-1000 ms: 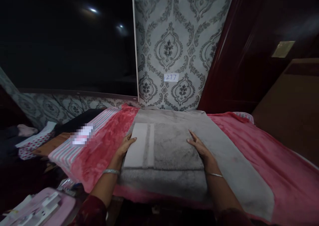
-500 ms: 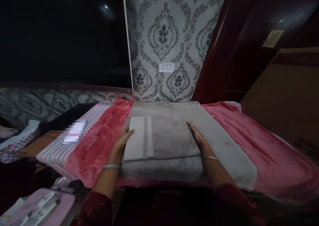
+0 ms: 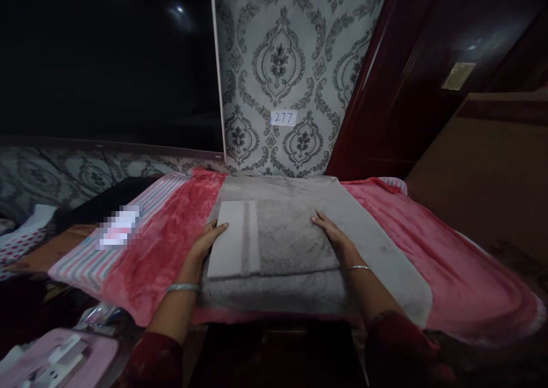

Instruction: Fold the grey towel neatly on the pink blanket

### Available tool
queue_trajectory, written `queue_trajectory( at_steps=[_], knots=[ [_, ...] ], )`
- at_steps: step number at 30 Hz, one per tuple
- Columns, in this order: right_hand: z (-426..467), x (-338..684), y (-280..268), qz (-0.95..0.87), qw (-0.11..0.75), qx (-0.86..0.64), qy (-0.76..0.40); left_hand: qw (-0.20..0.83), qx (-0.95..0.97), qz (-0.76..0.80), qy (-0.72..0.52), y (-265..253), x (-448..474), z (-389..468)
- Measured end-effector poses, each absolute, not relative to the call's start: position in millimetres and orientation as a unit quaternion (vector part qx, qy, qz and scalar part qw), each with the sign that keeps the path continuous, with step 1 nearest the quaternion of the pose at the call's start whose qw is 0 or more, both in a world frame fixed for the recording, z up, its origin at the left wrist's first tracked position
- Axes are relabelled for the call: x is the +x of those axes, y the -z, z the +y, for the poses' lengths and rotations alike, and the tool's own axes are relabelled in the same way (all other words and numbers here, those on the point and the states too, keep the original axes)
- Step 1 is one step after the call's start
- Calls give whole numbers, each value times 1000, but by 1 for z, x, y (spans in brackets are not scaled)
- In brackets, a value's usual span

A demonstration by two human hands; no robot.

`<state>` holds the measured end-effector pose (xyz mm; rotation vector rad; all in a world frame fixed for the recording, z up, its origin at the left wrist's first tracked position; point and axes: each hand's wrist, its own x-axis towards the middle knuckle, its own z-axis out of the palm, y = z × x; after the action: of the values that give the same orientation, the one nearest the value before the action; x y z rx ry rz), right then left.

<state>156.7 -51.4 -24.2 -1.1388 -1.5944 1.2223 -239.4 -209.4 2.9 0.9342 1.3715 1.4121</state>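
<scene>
A folded grey plush towel (image 3: 295,237) with a pale white band (image 3: 229,237) along its left part lies in the middle of a larger grey cloth (image 3: 372,262). My left hand (image 3: 206,242) grips its left edge, thumb on top and the other fingers mostly hidden at the side. At the right edge, my right hand (image 3: 336,234) holds the towel with thumb and fingertips over its top face. Below the towel's front edge, a further grey plush layer (image 3: 274,291) shows.
Pink-red blankets (image 3: 171,234) spread to both sides over the table. A striped cloth (image 3: 77,265) with a blurred paper is at left. A pink tray (image 3: 92,354) with white items sits lower left. Behind are a dark TV screen (image 3: 107,63) and patterned wall with a "277" label (image 3: 283,117).
My right hand has shifted slightly inward, its thumb now further over the towel's top. The towel's front left corner sits a little lower and further left. The whole view has moved slightly.
</scene>
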Motion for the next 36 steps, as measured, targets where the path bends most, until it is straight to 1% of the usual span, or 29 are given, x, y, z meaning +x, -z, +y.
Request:
queue_trajectory(
  at_steps=[2, 4, 8, 11, 13, 17, 21, 22, 24, 26, 27, 29, 30, 33, 35, 36],
  knots=[
    [-53, 152, 17, -624, 378, -433, -529, 469, 382, 566, -559, -7, -239, -210],
    [-54, 148, 8, -620, 369, -427, -545, 466, 389, 568, -556, -13, -239, -209],
    [-53, 146, -8, -645, 420, -426, -476, 458, 406, 544, -574, -28, -240, -204],
    [-52, 151, -10, -653, 447, -413, -452, 454, 403, 540, -583, -34, -244, -199],
    [-53, 154, -3, -647, 450, -419, -452, 456, 395, 547, -581, -31, -246, -196],
    [-57, 154, 23, -625, 430, -449, -472, 467, 378, 586, -544, -11, -246, -196],
    [-58, 159, 40, -616, 420, -458, -485, 453, 391, 613, -516, -1, -252, -195],
    [-57, 162, 40, -617, 411, -462, -487, 423, 403, 634, -507, -3, -255, -193],
    [-53, 166, 31, -632, 384, -492, -460, 293, 445, 703, -472, -12, -259, -184],
    [-48, 159, 13, -666, 368, -538, -362, 144, 488, 753, -418, -27, -255, -167],
    [-46, 149, 1, -691, 363, -551, -295, 96, 509, 762, -388, -34, -249, -157],
    [-46, 115, -24, -751, 346, -535, -175, 69, 550, 758, -344, -46, -231, -136],
    [-48, 94, -35, -784, 324, -512, -138, 66, 570, 753, -322, -50, -218, -126],
    [-61, 26, -52, -860, 212, -454, -91, 57, 605, 746, -273, -48, -181, -111],
    [-72, -6, -48, -880, 151, -444, -72, 42, 617, 748, -240, -38, -162, -113],
    [-77, -16, -42, -884, 133, -444, -66, 27, 625, 750, -215, -33, -157, -116]
  ],
)
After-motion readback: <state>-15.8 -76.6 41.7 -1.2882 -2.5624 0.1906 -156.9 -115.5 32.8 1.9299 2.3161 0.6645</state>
